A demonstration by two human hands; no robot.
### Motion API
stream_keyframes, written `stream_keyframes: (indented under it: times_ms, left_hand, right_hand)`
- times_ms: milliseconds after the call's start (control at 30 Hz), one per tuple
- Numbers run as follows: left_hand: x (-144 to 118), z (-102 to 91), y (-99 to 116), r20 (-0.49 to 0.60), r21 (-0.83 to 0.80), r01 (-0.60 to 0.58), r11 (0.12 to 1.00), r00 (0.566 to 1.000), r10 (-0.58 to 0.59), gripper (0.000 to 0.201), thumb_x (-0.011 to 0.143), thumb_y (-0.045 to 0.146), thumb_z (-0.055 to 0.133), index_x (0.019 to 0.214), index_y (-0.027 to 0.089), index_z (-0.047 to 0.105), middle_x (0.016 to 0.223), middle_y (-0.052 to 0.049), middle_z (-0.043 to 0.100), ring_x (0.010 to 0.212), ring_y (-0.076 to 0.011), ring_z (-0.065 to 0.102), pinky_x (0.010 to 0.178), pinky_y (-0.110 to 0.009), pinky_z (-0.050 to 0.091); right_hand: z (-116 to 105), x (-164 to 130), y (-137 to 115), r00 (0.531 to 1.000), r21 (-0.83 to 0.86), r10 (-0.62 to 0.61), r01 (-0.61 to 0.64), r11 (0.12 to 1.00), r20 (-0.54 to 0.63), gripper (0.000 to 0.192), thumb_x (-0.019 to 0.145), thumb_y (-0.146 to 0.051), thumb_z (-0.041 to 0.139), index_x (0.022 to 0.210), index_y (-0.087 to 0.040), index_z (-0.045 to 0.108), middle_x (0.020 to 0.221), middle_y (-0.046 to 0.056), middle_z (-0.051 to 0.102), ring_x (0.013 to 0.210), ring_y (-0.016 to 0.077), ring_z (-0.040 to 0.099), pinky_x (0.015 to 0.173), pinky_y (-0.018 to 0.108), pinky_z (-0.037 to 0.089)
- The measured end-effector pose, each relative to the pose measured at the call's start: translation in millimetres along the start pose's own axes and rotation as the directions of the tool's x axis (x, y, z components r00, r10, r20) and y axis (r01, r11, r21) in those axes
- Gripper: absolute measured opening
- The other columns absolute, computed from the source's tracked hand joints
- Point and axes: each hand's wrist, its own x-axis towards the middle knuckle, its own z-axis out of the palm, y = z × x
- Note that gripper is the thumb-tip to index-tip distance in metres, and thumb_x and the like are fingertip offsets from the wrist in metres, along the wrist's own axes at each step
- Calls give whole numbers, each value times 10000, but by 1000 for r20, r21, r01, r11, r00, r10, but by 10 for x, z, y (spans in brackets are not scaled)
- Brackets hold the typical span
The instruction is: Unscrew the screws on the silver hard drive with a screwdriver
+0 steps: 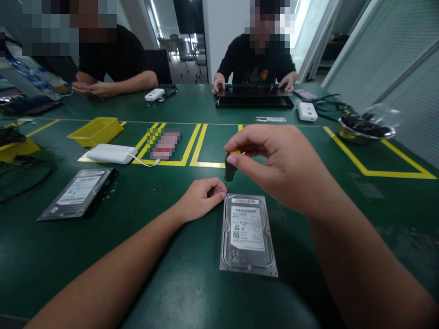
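Right hand [277,164] pinches screwdriver [230,168] upright; left hand [202,197] steadies.

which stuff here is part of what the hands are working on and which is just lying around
In hand:
- hard drive, flat on the green table
- screwdriver, pinched in the right hand, tip at the drive's top left corner
- left hand, fingers beside that corner

Lying about:
- second hard drive
- yellow tray
- white box
- metal bowl

two hard drives [248,234] [78,193], one screwdriver [230,168], two yellow bins [96,130] [15,149]
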Motion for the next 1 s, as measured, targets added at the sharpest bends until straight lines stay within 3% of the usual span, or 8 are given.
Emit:
stream_keyframes:
  times_ms: [333, 567, 1000]
  left_hand:
    - [1, -5, 18, 5, 2, 1, 1000, 1000, -1, 104, 871, 234, 567, 829, 150, 613, 717, 18, 577, 645, -118, 498, 593, -238, 370]
    - [1, -6, 26, 7, 5, 1, 1000, 1000, -1, 100, 872, 228, 562, 831, 152, 612, 703, 26, 561, 633, -113, 488, 583, -237, 358]
    - [-3, -7, 42, 2, -9, 0, 1000, 1000, 0, 89, 869, 222, 568, 828, 153, 607, 712, 28, 562, 641, -114, 485, 592, -239, 362]
  right_hand:
    - [24, -3, 22, 1000, -21, -9, 9, 1000, -18, 164, 846, -136, 590, 925, -207, 715, 932, 8, 718, 841, 160, 649, 782, 311, 529]
    - [66, 18, 50, 997, -184, -13, -1, 983, -73, 69, 830, -229, 670, 877, -197, 707, 872, 26, 672, 822, 176, 604, 749, 324, 461]
    - [112, 6, 73, 992, -178, -35, 12, 984, -122, 121, 810, -279, 703, 855, -186, 641, 849, 25, 670, 756, 170, 608, 709, 328, 461]
